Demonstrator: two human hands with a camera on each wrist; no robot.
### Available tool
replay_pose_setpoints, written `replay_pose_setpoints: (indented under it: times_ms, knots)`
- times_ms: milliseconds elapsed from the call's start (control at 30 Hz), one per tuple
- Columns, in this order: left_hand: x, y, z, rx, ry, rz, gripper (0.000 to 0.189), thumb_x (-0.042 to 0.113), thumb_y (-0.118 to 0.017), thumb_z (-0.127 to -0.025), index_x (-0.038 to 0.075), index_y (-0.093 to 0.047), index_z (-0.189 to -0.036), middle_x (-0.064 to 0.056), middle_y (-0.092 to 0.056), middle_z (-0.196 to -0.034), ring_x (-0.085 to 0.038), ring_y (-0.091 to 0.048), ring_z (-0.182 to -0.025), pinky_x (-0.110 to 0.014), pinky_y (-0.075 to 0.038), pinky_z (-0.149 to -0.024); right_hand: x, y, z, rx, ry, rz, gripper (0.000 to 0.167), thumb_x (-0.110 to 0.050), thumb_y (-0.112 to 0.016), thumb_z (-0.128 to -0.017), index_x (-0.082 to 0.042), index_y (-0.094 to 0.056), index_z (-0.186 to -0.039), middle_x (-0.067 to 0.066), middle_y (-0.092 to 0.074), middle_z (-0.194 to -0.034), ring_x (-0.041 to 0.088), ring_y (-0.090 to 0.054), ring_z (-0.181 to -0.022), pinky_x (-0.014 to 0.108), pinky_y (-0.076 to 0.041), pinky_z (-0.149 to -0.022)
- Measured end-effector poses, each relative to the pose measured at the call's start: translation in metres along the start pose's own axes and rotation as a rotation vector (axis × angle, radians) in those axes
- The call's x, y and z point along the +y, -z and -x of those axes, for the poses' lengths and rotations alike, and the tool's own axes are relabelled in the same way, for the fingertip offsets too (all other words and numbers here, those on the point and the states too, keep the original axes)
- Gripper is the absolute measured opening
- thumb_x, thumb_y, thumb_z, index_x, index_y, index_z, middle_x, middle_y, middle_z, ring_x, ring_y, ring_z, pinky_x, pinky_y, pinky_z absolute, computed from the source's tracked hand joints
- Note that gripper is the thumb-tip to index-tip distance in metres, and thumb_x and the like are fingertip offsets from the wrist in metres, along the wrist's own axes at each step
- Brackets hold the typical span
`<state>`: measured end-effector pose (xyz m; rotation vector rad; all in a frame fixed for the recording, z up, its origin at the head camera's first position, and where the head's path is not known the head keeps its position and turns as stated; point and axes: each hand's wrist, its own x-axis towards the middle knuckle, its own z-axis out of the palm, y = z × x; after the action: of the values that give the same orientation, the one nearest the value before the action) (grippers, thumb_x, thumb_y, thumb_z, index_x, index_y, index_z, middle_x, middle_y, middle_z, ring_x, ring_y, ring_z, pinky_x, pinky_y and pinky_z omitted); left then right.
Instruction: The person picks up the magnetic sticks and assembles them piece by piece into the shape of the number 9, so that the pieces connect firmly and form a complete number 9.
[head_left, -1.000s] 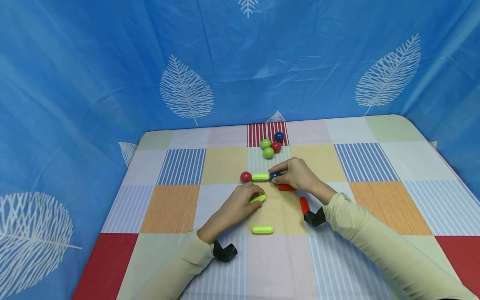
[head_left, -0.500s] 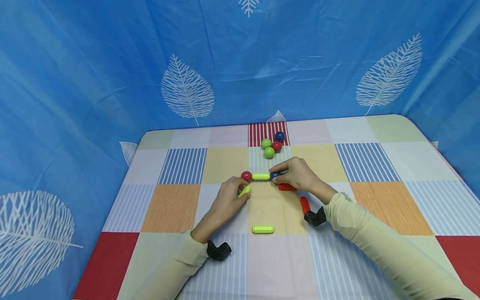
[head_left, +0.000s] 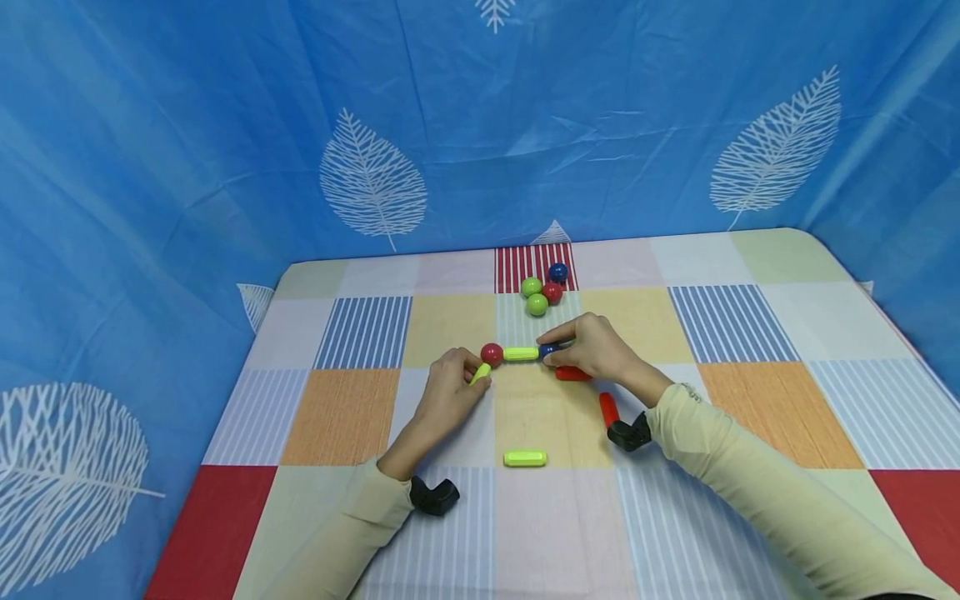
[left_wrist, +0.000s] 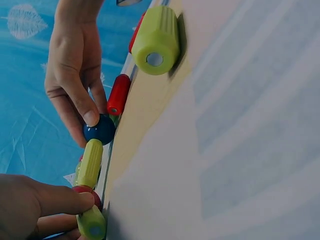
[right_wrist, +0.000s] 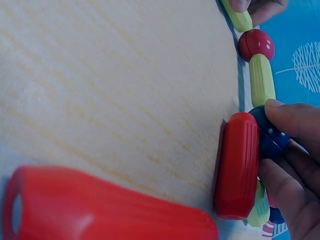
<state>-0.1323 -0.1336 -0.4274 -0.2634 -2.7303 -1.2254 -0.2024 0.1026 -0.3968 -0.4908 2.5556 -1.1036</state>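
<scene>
My left hand [head_left: 447,387] pinches a yellow-green ribbed rod [head_left: 481,374] between thumb and fingers, its far end right at a red ball [head_left: 492,354]. From that ball a second yellow-green rod [head_left: 521,354] runs to a dark blue ball [right_wrist: 271,137], all in one line. My right hand [head_left: 598,346] grips the blue ball with thumb and fingers. In the right wrist view another light green piece [right_wrist: 259,206] shows beyond the blue ball, partly hidden by a red rod [right_wrist: 237,167]. A round metal disc sits in the near end of a loose yellow-green rod [left_wrist: 157,42].
Two green balls [head_left: 536,305], a red ball [head_left: 552,292] and a blue ball [head_left: 558,272] cluster farther back. A second red rod [head_left: 609,408] lies beside the right wrist camera [head_left: 629,432]. The patchwork tablecloth [head_left: 352,417] meets a blue curtain [head_left: 480,167] behind.
My left hand has moved left and slightly away from me with its rod, turning it to slant, and the rod's end has come up to the red ball. My right hand has stayed on the blue ball.
</scene>
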Motion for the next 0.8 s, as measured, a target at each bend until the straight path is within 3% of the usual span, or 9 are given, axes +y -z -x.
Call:
replay_pose_setpoints:
  times_ms: [367, 800]
  knots:
    - [0.0011, 0.0017, -0.001, 0.004, 0.009, 0.029, 0.017, 0.0, -0.076, -0.081, -0.006, -0.066, -0.093, -0.011, -0.062, -0.083, -0.02, -0.057, -0.073, -0.026, -0.046, -0.062, -0.0009, 0.0005, 0.0009, 0.0, -0.01, -0.006, 0.027, -0.012, -0.08, -0.082, -0.009, -0.077, -0.109, 0.008, -0.073, -0.109, 0.02, -0.057, -0.095, 0.03, -0.042, -0.065]
    - [0.0045, -0.0016, -0.0038, -0.01, 0.077, 0.094, 0.02, 0.005, -0.077, -0.082, -0.004, -0.064, -0.096, -0.012, -0.064, -0.087, -0.018, -0.06, -0.073, -0.027, -0.051, -0.063, -0.001, -0.0003, 0.0002, 0.003, -0.006, -0.005, 0.028, -0.012, -0.08, -0.082, -0.008, -0.077, -0.109, 0.009, -0.072, -0.11, 0.021, -0.058, -0.099, 0.031, -0.044, -0.07]
